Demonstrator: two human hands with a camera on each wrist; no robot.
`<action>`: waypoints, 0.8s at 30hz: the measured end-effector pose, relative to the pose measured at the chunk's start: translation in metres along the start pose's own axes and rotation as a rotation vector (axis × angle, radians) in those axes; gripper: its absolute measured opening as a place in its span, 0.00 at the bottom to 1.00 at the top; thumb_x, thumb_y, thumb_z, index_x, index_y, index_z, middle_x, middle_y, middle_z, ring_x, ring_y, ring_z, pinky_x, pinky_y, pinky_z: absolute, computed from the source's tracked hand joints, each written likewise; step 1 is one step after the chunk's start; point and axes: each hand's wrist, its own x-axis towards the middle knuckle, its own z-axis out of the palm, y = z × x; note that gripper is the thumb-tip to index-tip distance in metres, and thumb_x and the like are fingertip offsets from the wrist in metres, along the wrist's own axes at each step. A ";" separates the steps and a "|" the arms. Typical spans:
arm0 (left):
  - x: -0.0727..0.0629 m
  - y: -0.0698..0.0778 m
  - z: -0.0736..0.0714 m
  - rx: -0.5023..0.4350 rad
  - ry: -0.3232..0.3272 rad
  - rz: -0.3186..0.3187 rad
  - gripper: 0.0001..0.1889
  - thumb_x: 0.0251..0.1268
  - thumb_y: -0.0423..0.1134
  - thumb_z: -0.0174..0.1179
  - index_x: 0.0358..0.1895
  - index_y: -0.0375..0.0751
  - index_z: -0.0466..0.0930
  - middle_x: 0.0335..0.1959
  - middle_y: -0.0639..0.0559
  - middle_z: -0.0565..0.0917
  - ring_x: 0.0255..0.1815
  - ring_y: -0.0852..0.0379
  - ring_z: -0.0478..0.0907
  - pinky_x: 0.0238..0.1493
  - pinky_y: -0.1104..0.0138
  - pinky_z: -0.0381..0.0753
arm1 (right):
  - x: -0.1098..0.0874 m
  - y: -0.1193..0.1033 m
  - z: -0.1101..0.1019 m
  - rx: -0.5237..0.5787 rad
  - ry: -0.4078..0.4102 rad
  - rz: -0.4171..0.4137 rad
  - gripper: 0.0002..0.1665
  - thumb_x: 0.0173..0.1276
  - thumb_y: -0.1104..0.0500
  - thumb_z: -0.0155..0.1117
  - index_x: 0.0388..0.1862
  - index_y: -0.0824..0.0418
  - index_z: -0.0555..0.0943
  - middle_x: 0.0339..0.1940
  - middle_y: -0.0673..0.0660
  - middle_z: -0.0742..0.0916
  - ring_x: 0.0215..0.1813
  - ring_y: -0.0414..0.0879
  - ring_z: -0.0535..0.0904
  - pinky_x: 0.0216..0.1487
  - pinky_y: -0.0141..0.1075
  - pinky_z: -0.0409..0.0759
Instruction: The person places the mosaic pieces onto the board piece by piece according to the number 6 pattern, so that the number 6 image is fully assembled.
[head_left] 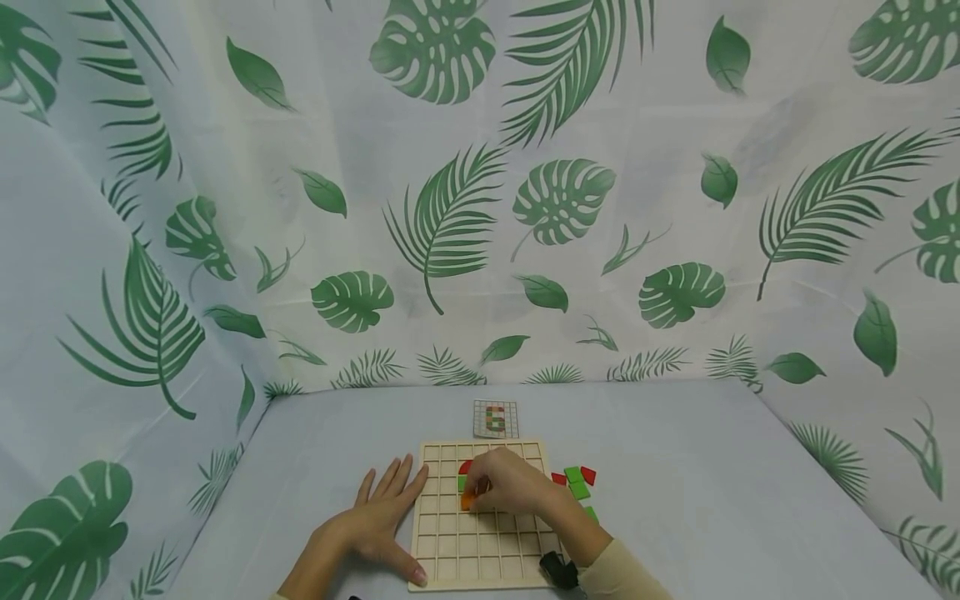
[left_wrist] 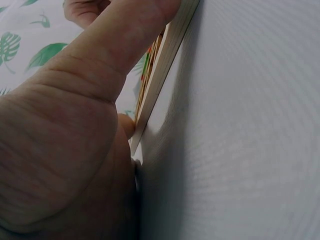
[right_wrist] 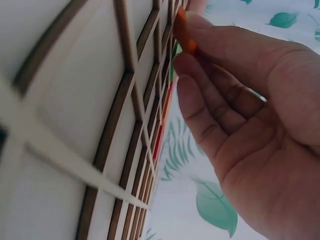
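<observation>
A wooden grid board (head_left: 446, 571) lies on the table. My left hand (head_left: 375, 527) rests along its left side, fingers spread and straight, thumb on the near left corner. My right hand (head_left: 513, 482) is over the middle of the board and pinches an orange tile (right_wrist: 184, 34) between thumb and fingers, close to the grid. Just beyond it, a green tile (head_left: 462, 482) and a rounded red tile (head_left: 465, 467) sit in the board's cells. Other cells are hidden under my right hand; in the right wrist view, red and orange pieces show farther along the grid.
Behind the board lies a small gridded card (head_left: 495, 433) with a red, green and orange pattern. Loose green tiles (head_left: 579, 490) and red tiles (head_left: 588, 476) lie right of the board. A leaf-print curtain (head_left: 465, 333) stands behind the table.
</observation>
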 end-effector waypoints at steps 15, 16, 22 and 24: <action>-0.001 0.000 0.000 -0.010 -0.004 0.005 0.79 0.31 0.76 0.78 0.87 0.50 0.40 0.87 0.37 0.35 0.87 0.35 0.30 0.80 0.32 0.25 | 0.002 -0.001 0.004 -0.038 -0.021 -0.026 0.09 0.58 0.65 0.81 0.38 0.60 0.92 0.35 0.49 0.89 0.35 0.33 0.81 0.37 0.24 0.81; -0.001 0.000 0.000 -0.010 -0.002 0.009 0.79 0.31 0.76 0.78 0.87 0.50 0.41 0.87 0.37 0.35 0.87 0.35 0.30 0.80 0.32 0.25 | 0.002 -0.002 0.005 -0.037 -0.022 -0.026 0.09 0.58 0.66 0.81 0.38 0.60 0.92 0.35 0.49 0.89 0.35 0.34 0.81 0.37 0.24 0.81; 0.000 -0.001 0.000 0.001 0.000 0.020 0.79 0.32 0.76 0.78 0.86 0.49 0.40 0.87 0.36 0.35 0.87 0.35 0.30 0.80 0.32 0.25 | 0.002 -0.001 0.005 -0.044 -0.021 -0.014 0.08 0.58 0.66 0.81 0.37 0.59 0.92 0.35 0.48 0.88 0.35 0.33 0.79 0.36 0.24 0.80; 0.000 -0.001 0.000 0.003 -0.001 0.019 0.79 0.31 0.76 0.78 0.87 0.49 0.39 0.87 0.36 0.35 0.87 0.35 0.30 0.80 0.32 0.25 | 0.002 -0.001 0.005 -0.045 -0.021 -0.013 0.08 0.58 0.66 0.81 0.37 0.59 0.92 0.35 0.47 0.88 0.35 0.32 0.79 0.36 0.24 0.80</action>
